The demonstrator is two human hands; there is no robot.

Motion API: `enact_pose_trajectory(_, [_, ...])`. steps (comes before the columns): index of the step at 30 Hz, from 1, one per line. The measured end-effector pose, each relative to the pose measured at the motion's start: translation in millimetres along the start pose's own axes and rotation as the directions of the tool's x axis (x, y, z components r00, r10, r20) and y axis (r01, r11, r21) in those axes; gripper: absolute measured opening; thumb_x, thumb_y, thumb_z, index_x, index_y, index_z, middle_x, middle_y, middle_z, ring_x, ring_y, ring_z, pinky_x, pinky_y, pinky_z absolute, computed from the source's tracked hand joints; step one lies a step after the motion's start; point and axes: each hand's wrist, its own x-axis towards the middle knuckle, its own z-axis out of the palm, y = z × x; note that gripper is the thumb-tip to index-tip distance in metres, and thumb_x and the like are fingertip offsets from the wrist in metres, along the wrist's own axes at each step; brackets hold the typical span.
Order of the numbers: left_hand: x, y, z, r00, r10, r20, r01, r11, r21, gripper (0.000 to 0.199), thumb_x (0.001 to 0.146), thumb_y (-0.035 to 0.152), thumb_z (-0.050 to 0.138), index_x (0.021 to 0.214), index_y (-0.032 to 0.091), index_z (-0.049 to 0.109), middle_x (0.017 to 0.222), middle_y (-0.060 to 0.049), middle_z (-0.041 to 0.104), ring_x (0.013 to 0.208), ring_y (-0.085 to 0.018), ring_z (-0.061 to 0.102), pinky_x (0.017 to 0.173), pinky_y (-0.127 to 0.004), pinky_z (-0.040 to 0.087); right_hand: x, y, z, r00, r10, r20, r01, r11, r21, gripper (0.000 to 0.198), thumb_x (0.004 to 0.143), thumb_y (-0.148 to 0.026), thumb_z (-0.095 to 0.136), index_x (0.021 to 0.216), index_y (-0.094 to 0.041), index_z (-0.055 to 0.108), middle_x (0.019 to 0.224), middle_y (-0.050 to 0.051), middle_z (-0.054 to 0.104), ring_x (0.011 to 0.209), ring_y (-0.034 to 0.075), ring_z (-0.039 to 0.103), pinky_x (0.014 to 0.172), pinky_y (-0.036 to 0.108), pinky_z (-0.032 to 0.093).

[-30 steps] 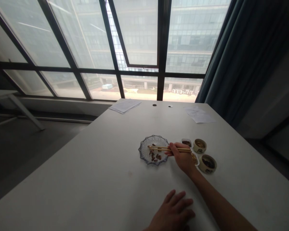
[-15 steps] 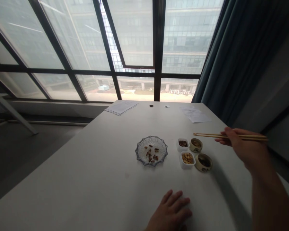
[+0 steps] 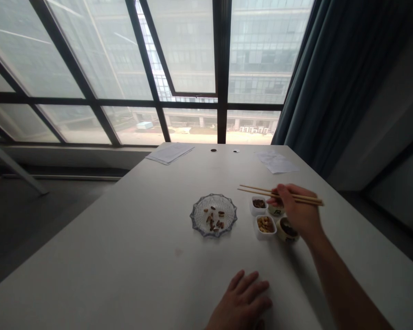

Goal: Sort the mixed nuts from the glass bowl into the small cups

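My right hand (image 3: pixel 292 204) is closed around a pair of wooden chopsticks (image 3: pixel 261 190), held above the small containers. Their tips are slightly apart, point left toward the glass plate (image 3: pixel 194 220), and show nothing between them. Several small brown pieces (image 3: pixel 211 219) lie on that scalloped plate. Below the chopsticks stands a white cup (image 3: pixel 259 206) of dark bits, and nearer me a white cup (image 3: pixel 265 226) of tan nuts. Two cream round bowls (image 3: pixel 287 230) stand to their right, one partly hidden by my hand. My left hand (image 3: pixel 242 298) rests flat on the table, fingers spread.
The white table (image 3: pixel 124 238) reaches toward the windows. Stacked papers (image 3: pixel 170 153) lie at its far left, a loose sheet (image 3: pixel 276 162) at its far right. Two round holes are in the far part of the tabletop. A dark curtain (image 3: pixel 316 91) hangs at right.
My right hand has moved left with the chopsticks, from right of the containers to above them. The chopstick tips are now apart and closer to the plate. My left hand stays in place.
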Motion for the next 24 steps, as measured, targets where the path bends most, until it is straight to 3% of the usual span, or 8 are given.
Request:
enact_pose_trajectory(5, [0.4, 0.2, -0.3, 1.000, 0.018, -0.013, -0.018, 1.000, -0.013, 0.025, 0.102, 0.042, 0.059, 0.124, 0.028, 0.061, 0.150, 0.004, 0.054, 0.142, -0.022, 0.043, 0.124, -0.041, 0.025, -26.9, 32.4, 68.3, 0.953, 0.002, 0.304, -0.011, 1.000, 0.027, 0.041, 0.094, -0.056, 0.063, 0.082, -0.019, 0.074, 0.072, 0.008, 0.078, 0.064, 0.022, 0.075, 0.061, 0.030, 0.060])
enact_pose_trajectory(9, [0.7, 0.3, -1.6, 1.000, 0.015, -0.010, -0.015, 1.000, -0.007, 0.026, 0.105, 0.043, 0.057, 0.126, 0.028, 0.061, 0.151, 0.004, 0.054, 0.143, -0.022, 0.042, 0.124, -0.040, 0.025, -34.9, 54.3, 96.1, 0.919, 0.001, 0.394, -0.025, 0.998, 0.055, 0.040, 0.096, -0.055, 0.060, 0.079, -0.020, 0.072, 0.070, 0.007, 0.077, 0.062, 0.021, 0.072, 0.059, 0.029, 0.057])
enact_pose_trajectory(16, [1.3, 2.2, -5.4, 1.000, 0.012, 0.012, -0.012, 1.000, 0.003, 0.027, 0.105, 0.044, 0.057, 0.126, 0.027, 0.061, 0.152, 0.004, 0.053, 0.145, -0.021, 0.038, 0.124, -0.041, 0.025, -37.2, 64.4, 102.1, 0.899, 0.027, 0.437, -0.045, 0.998, 0.032, 0.046, 0.095, -0.059, 0.059, 0.079, -0.018, 0.072, 0.075, 0.009, 0.078, 0.062, 0.021, 0.073, 0.059, 0.029, 0.057])
enact_pose_trajectory(24, [1.2, 1.6, -5.2, 1.000, 0.016, 0.013, -0.015, 1.000, -0.013, 0.027, 0.108, 0.044, 0.052, 0.127, 0.027, 0.060, 0.152, 0.006, 0.052, 0.145, -0.021, 0.038, 0.125, -0.040, 0.022, -40.1, 63.0, 106.0, 0.927, 0.097, 0.361, -0.144, 0.984, 0.104, 0.048, 0.088, -0.066, 0.064, 0.073, -0.020, 0.069, 0.069, 0.006, 0.076, 0.065, 0.025, 0.077, 0.061, 0.032, 0.062])
